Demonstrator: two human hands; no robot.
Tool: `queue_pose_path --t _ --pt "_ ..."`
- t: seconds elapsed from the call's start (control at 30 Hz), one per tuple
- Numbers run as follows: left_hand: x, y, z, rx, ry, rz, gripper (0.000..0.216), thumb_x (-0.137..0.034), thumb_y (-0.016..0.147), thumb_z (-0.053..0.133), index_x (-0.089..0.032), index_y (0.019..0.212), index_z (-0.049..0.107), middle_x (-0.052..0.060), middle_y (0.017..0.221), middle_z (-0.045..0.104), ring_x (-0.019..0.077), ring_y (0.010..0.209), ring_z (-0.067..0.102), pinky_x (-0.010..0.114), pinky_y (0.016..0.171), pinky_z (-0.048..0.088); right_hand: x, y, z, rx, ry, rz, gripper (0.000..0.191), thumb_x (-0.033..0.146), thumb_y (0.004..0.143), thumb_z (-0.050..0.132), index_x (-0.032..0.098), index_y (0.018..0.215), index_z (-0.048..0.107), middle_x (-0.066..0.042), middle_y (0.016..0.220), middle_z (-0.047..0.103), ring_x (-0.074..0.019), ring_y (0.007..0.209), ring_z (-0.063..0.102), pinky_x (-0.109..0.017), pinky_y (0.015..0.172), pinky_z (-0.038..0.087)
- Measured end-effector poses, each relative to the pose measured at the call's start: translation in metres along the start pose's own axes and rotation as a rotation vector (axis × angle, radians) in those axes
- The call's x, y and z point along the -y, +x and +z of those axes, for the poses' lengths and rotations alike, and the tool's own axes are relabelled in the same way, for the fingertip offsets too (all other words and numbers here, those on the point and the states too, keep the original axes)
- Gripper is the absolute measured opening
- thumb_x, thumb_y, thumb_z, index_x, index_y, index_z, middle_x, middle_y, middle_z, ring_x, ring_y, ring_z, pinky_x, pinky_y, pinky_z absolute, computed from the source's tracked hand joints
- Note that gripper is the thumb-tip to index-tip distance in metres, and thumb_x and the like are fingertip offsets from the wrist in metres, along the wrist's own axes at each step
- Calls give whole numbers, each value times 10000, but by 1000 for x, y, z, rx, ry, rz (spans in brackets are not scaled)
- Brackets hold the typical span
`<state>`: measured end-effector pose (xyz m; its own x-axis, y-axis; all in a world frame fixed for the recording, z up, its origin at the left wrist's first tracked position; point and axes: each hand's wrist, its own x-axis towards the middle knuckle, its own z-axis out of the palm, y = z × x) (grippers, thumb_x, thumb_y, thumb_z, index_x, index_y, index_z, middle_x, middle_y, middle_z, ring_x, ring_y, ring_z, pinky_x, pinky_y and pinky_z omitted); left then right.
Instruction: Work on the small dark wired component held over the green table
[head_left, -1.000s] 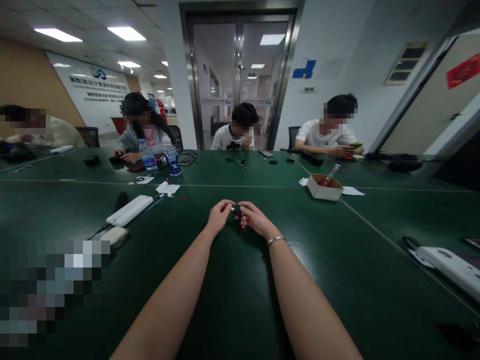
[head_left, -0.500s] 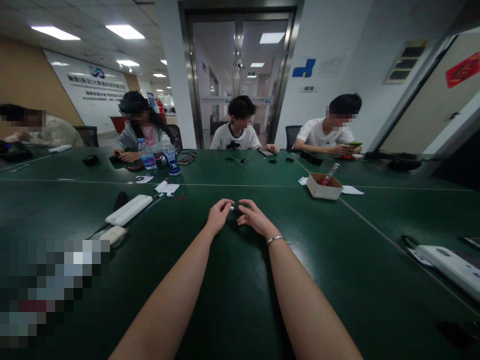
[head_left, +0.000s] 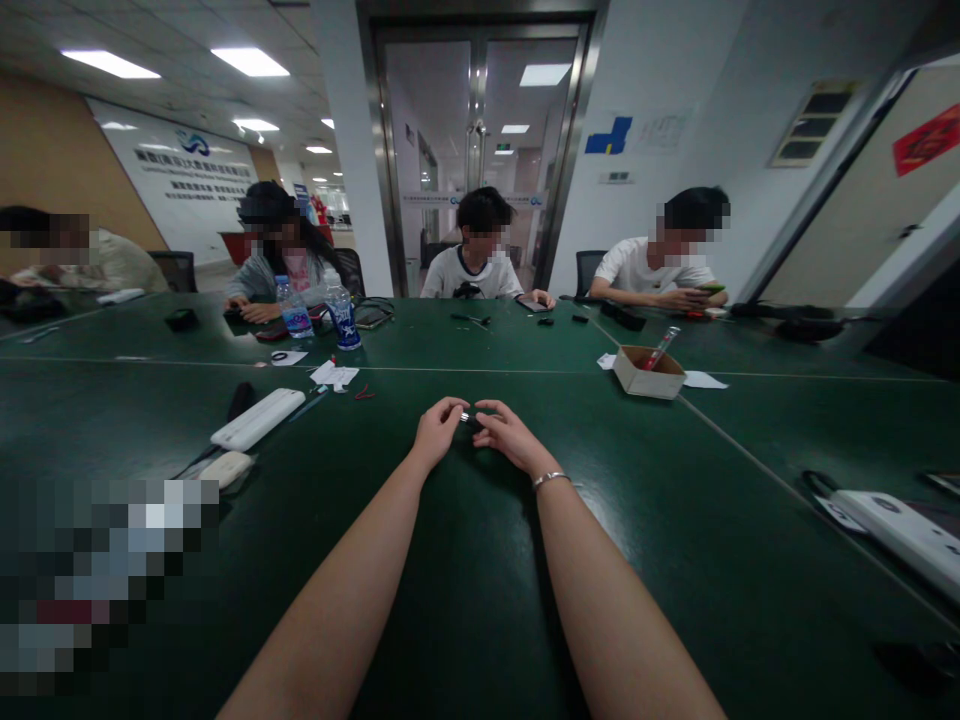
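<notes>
Over the dark green table (head_left: pixel 465 600), my two hands meet around a small dark piece with a shiny metal end (head_left: pixel 466 418). It is too small to tell its exact kind; it may be a plug or a USB stick. My left hand (head_left: pixel 438 430) is closed, its thumb and fingers pinching the metal end from the left. From the right, my right hand (head_left: pixel 504 432) grips the dark end between thumb and bent fingers, its index finger raised above the piece. A metal bracelet (head_left: pixel 552 480) circles the right wrist. The fingers hide part of the piece.
On the left lie a white power strip (head_left: pixel 259 420), paper scraps (head_left: pixel 334 375) and two bottles (head_left: pixel 341 315). Front right is an open box (head_left: pixel 649 378) with a tube in it. Another white power strip (head_left: pixel 900 535) lies at right. Several people sit across the table.
Slightly more of the shiny metal end shows between my hands. The fingers of my right hand have shifted a little; my left hand stays in place.
</notes>
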<state>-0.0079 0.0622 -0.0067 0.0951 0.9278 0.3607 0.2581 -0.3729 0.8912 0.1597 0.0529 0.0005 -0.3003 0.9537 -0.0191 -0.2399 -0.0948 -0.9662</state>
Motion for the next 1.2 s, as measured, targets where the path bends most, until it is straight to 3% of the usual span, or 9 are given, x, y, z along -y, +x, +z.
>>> queue_pose_path --t 0.07,0.2,0.37,0.6,0.77,0.93,1.2 --pt "0 0 0 -6 6 5 228 -325 864 490 -195 936 663 25 855 648 147 756 571 255 677 433 0 0 -1 18 -1 16 283 211 786 664 217 1041 541 18 775 577 -101 598 629 -263 611 575" --pt "0 1 1 -6 24 3 224 -321 862 491 -194 924 665 23 834 639 145 737 557 254 663 424 -2 1 -3 44 10 -35 404 110 669 739 232 1014 568 32 842 562 -89 658 636 -244 660 570" --pt "0 0 1 8 11 7 238 -344 865 490 -192 922 666 25 827 635 141 712 551 253 655 428 -3 1 -4 35 5 -12 247 229 749 716 211 965 597 8 841 579 -96 649 634 -253 659 569" --pt "-3 0 0 22 -2 -49 316 -410 866 458 -183 896 676 19 721 616 150 671 554 251 618 428 -1 -1 -3 99 15 -40 335 238 672 783 207 961 617 15 843 600 -96 659 633 -239 655 560" --pt "-4 0 0 56 -46 -91 266 -296 829 444 -189 918 670 10 747 608 134 632 526 246 576 401 0 -2 -2 99 20 -40 314 247 676 779 200 947 628 13 848 606 -95 664 625 -238 642 561" --pt "-5 -1 0 96 -84 -83 257 -304 829 443 -189 923 654 -27 591 491 124 567 470 242 554 368 1 -2 -1 92 16 -28 280 227 706 753 200 955 629 7 842 599 -95 662 622 -244 642 561" --pt "-7 -1 3 104 -193 -116 220 -313 820 453 -176 909 601 -60 504 424 100 484 411 221 508 335 -1 -1 -3 93 19 -28 289 238 692 753 198 944 618 -7 905 610 -104 681 628 -261 666 549"
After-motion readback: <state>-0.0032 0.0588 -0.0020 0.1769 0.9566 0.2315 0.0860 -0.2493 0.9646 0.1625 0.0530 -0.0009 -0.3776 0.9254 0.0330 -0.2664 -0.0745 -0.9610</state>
